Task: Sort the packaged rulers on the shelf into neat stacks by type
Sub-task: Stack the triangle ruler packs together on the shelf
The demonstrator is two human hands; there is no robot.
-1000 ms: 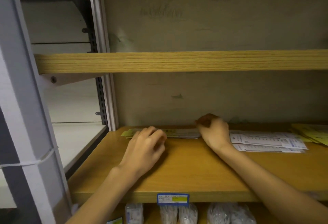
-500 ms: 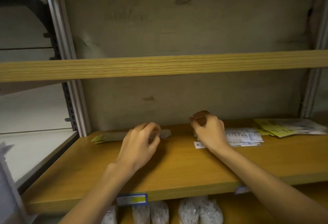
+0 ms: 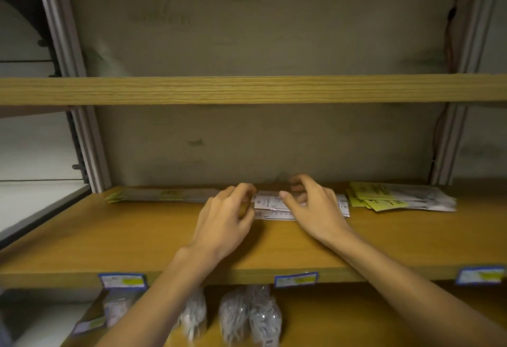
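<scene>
Small pile of white printed ruler packets (image 3: 270,204), flat plastic sleeves w/ black text, lies at back-centre of the tan wooden shelf board (image 3: 137,237), long edges roughly parallel to the rear wall. Packets in the pile slightly fanned, edges not flush.

L hand (image 3: 223,223) at the pile's left end, palm down, fingers curled, tips at the packet edge; cannot tell if they actually pinch it. R hand (image 3: 312,209) over the pile's right half, fingers bent and spread, thumb tip on the top packet; grip vs. mere touch cannot be told, fingertips partly hidden.

Left of the pile, along the back edge: long grey-green row of packaged rulers (image 3: 164,195) w/ yellowish labels, lying flat, its right end just beside L hand.

Right of the pile, apart from it: loose heap of yellow-carded clear packets (image 3: 397,197), fanned and skewed.

Shelf front edge carries three blue-bordered price labels (image 3: 296,279). Below, on the lower shelf: clear bags of small pale items (image 3: 247,316), contents too blurred to ID. Second wooden board (image 3: 247,90) spans above. Grey metal upright (image 3: 90,149) at left.
</scene>
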